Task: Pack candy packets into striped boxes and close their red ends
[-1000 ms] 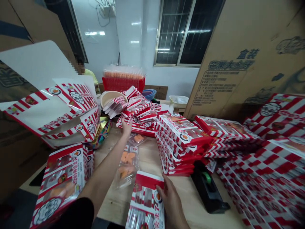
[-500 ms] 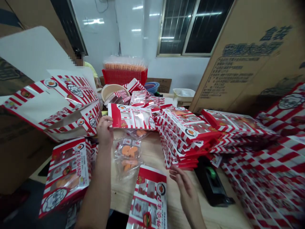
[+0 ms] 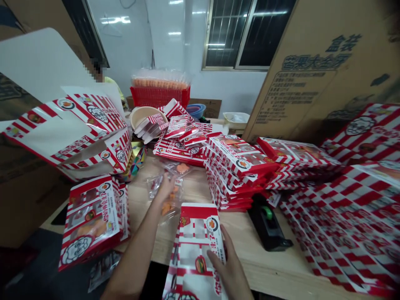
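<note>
My left hand (image 3: 165, 193) reaches over the wooden table (image 3: 250, 250), its fingers closing on a clear plastic bag of orange pieces (image 3: 167, 196). A second bag with orange contents (image 3: 178, 168) lies just beyond it. My right hand (image 3: 227, 262) grips the right edge of a flat red-and-white printed box (image 3: 200, 246), whose lower end runs out of view. A stack of similar boxes (image 3: 237, 171) rises to the right of the bag.
Printed box stacks (image 3: 343, 216) fill the right side, beside a black tape dispenser with a green roll (image 3: 268, 225). A large open carton (image 3: 68, 133) stands left. Beyond are a tan bowl (image 3: 145, 116), red crate (image 3: 159, 96), and a person in yellow (image 3: 110, 85).
My left hand has dropped from the table's far side onto the plastic bag. My right hand has closed on the printed box, which now lies farther up the table.
</note>
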`<act>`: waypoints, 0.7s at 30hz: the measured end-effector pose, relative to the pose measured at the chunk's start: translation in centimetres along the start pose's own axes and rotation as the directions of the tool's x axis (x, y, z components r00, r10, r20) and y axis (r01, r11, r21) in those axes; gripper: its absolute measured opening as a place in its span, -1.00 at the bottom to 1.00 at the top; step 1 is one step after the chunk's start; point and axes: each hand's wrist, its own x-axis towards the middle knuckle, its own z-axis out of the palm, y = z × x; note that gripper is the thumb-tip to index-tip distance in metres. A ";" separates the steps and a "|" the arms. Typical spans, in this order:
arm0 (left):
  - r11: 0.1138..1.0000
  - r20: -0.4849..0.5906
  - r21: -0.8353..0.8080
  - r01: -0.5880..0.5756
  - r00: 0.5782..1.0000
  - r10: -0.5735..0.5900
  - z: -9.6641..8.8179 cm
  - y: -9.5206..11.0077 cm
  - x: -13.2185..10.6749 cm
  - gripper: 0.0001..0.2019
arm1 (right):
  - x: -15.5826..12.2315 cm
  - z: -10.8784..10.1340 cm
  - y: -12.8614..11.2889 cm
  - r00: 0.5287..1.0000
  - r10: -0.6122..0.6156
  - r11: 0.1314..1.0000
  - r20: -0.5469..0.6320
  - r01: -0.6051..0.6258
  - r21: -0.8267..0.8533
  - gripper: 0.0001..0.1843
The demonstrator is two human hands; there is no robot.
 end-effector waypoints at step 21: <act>0.971 0.163 -0.203 -0.129 0.973 0.163 -3.0 1.2 -12.2 -0.57 | 2.9 -0.7 -8.4 0.985 -0.095 0.907 0.144 0.026 0.421 -0.54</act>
